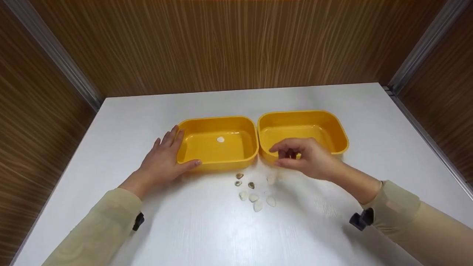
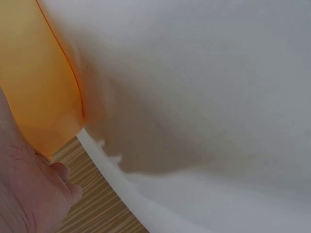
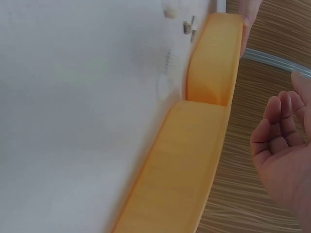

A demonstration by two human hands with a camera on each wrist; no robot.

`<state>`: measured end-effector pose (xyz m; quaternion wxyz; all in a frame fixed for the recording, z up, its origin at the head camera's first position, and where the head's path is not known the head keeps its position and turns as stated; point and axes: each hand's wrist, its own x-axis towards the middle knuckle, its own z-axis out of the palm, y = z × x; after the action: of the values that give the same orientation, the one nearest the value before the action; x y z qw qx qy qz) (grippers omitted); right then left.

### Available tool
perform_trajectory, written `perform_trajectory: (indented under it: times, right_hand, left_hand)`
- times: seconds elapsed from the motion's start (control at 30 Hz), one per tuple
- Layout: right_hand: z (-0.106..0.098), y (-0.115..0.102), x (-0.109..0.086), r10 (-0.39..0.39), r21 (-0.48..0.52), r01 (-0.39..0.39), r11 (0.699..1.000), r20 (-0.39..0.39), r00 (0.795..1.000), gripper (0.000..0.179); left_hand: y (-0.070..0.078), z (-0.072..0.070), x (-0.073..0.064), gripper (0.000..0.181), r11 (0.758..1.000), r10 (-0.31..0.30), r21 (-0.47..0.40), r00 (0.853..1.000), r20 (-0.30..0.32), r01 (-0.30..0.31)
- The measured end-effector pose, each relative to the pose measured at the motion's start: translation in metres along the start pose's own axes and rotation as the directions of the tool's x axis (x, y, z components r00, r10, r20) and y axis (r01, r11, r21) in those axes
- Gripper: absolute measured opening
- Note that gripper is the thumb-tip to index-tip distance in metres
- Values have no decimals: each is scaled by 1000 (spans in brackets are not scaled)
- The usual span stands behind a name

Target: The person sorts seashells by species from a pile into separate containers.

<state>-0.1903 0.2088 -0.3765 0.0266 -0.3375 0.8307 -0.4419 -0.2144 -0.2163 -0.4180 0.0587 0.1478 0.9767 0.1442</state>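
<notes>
My left hand (image 1: 162, 159) rests against the left end of the left yellow box (image 1: 218, 165), its fingers straight along the side and its thumb on the front rim. One small white shell (image 1: 220, 139) lies on that box's floor. Over the front rim of the right yellow box (image 1: 303, 113) hovers my right hand (image 1: 306, 159), with bent fingers and the thumb below them. I cannot tell whether it holds anything. On the table in front of the boxes lie several pale shells (image 1: 253, 198) and a few smaller brown-marked ones (image 1: 251, 185).
The two boxes stand side by side, nearly touching, on a white table (image 1: 207, 236). A wood-grain panel (image 1: 236, 48) rises behind the table, with more panels and metal posts (image 1: 425, 44) at both sides.
</notes>
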Motion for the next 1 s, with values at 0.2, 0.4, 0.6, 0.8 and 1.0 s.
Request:
perform_trajectory:
  times: [0.2,0.4,0.6,0.8,1.0]
  right_hand:
    - [3,14,-23,11,8,-11,1000,22,1000,23]
    - [11,32,-38,52,19,-53,998,62,997,24]
    - [17,49,-47,103,35,-106,994,94,990,26]
    - [20,60,-50,146,7,-148,989,96,985,30]
    - [23,64,-49,164,-3,-164,986,100,981,36]
  left_hand:
    - [0,0,1,124,1000,12,-12,1000,-7,-12]
    - [0,0,1,124,1000,0,-1,1000,11,0]
    - [-1,0,1,124,1000,3,-3,1000,12,-3]
    - [-1,1,0,124,1000,5,1,1000,7,-5]
    - [0,-1,0,123,1000,14,0,1000,-4,-14]
